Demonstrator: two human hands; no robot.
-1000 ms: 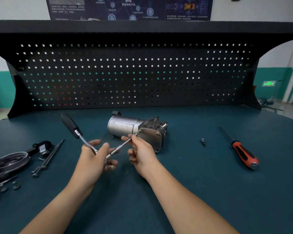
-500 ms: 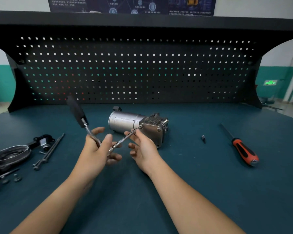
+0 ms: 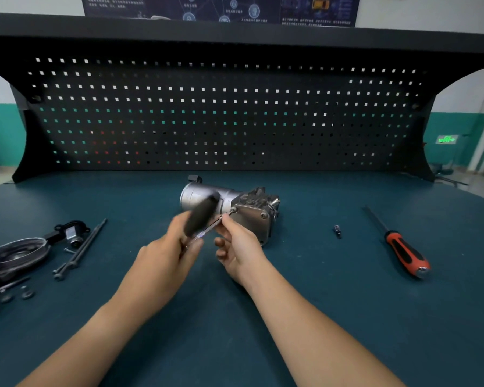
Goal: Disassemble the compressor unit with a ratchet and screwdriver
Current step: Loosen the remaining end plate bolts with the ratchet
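Observation:
The silver compressor unit (image 3: 235,203) lies on its side at the middle of the bench, its flat end plate facing me. My left hand (image 3: 165,255) grips the ratchet (image 3: 200,216) at its head; the black handle stands up, blurred, in front of the cylinder. A thin extension bar runs from the ratchet to a bolt at the plate's upper left corner. My right hand (image 3: 238,247) pinches that bar near its tip with thumb and forefinger. The red and black screwdriver (image 3: 403,250) lies untouched at the right.
Removed parts sit at the left: a round metal cover (image 3: 14,255), a black bracket (image 3: 67,233), long bolts (image 3: 80,250) and small washers (image 3: 25,294). A small bit (image 3: 337,231) lies between compressor and screwdriver. A black pegboard (image 3: 235,115) closes the back of the bench.
The ratchet handle has swung from the upper left over to the right, now in front of the cylinder. My right hand stays on the extension bar at the bolt.

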